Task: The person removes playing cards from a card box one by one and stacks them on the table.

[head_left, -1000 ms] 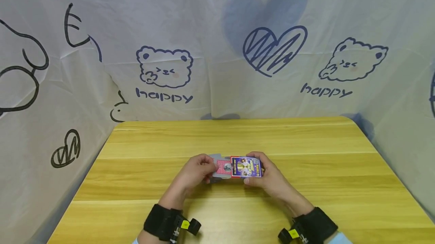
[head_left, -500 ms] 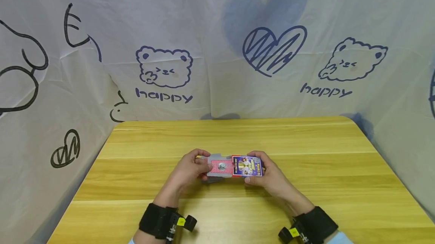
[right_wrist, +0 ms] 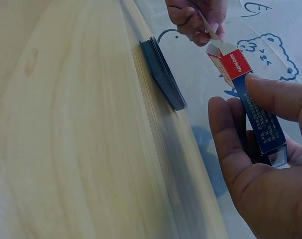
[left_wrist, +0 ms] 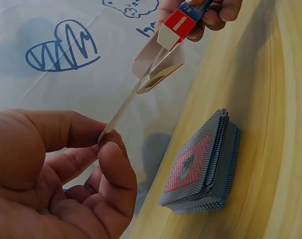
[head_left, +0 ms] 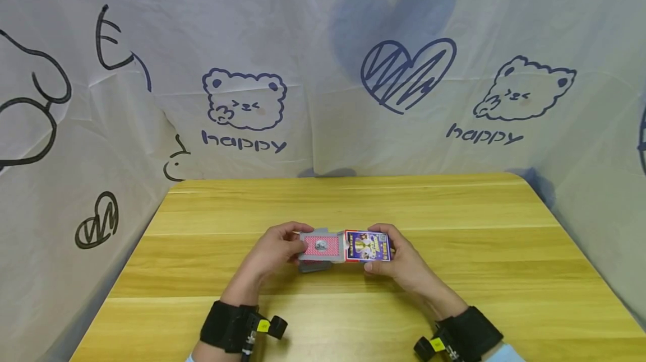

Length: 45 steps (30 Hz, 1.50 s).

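Between the thumb and index finger of my left hand (head_left: 275, 253) is a thin playing card (head_left: 321, 246) with a red patterned back; its edge is seen in the left wrist view. Whether it is a single card is unclear. The card's far end reaches the open flaps of a blue and red card box (head_left: 367, 246). My right hand (head_left: 396, 258) grips this box, its thumb and fingers along the sides. Below, a deck of cards (left_wrist: 195, 164) rests on the table, mostly hidden by the held card in the head view.
The wooden table (head_left: 202, 283) spreads around both hands. Behind it hangs a white cloth (head_left: 323, 31) with drawn bears and hearts. Black straps with small cameras (head_left: 277, 326) sit on both wrists.
My left hand has moved leftward with the card, drawing more of it out of the box. The right hand and the box have stayed nearly still.
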Available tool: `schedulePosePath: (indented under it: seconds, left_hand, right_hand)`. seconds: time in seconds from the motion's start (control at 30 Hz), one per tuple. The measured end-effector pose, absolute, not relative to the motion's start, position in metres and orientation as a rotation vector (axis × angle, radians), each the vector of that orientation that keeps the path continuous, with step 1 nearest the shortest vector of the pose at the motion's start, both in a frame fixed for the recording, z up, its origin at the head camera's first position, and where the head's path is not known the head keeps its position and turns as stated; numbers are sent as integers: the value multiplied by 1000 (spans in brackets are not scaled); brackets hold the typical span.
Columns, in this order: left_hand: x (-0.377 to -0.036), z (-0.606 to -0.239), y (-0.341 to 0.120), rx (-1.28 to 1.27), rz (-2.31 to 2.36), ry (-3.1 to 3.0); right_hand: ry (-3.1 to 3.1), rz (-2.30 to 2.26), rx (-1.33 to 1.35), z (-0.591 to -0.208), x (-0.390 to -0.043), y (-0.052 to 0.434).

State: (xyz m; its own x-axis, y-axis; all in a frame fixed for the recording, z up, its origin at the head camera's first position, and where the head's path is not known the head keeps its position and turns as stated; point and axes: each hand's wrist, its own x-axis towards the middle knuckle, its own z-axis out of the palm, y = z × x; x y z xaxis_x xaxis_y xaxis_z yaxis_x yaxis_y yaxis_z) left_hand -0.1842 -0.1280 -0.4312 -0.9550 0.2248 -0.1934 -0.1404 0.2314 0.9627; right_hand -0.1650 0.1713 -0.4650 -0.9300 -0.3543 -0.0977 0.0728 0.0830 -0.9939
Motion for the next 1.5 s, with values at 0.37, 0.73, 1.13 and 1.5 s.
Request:
schedulePosePath:
  seconds: [0.37,0.73,1.13,1.5]
  left_hand:
    - [-184,-429,-133,-15,1797,2240]
    - [-184,-429,-136,-60,1826,2229]
    - [-185,-428,-134,-132,1882,2165]
    - [-183,-433,-130,-184,1735,2282]
  right_hand:
    - [2132,-1879,-243,-462,-166,172]
    - [2166,-1873,-217,-463,-167,173]
    - [2190,-1865,-196,-461,-167,172]
    - [2145,-1900,-204,-463,-167,174]
